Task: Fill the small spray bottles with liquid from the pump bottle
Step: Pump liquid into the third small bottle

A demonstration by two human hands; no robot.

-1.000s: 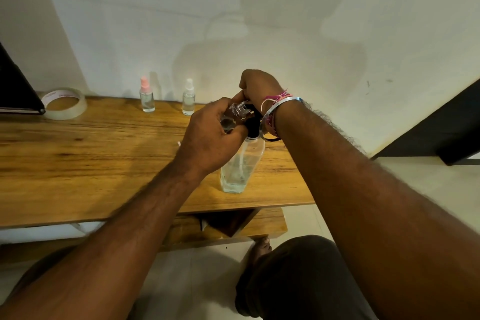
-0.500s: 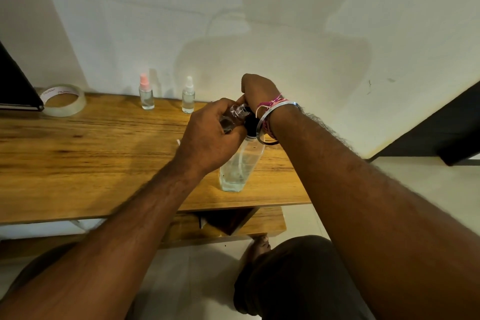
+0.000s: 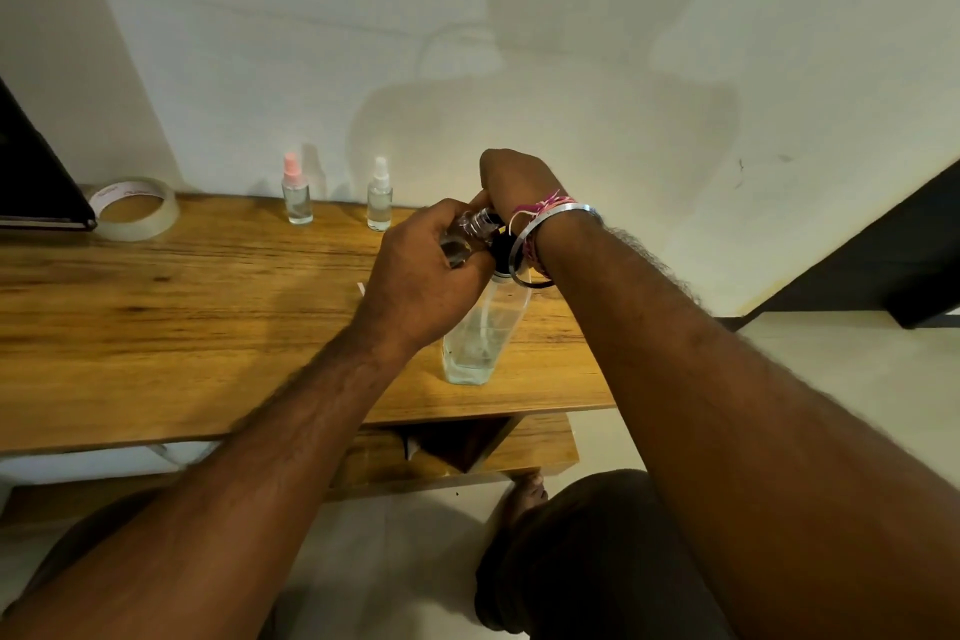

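Wooden table [image 3: 156, 327] against pale wall [image 3: 571, 42], perhaps tiled floor [image 3: 857, 379].

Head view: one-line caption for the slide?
Left hand holds a small bottle at the pump bottle top, right hand on the pump, two capped spray bottles behind.

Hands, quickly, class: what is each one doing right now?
Left hand: grips a small bottle.
Right hand: on the pump bottle top; grip hidden.

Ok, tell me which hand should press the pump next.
Right. The right hand already sits over the pump bottle head, while the left hand grips the small spray bottle tilted at the nozzle, so it likely cannot let go.
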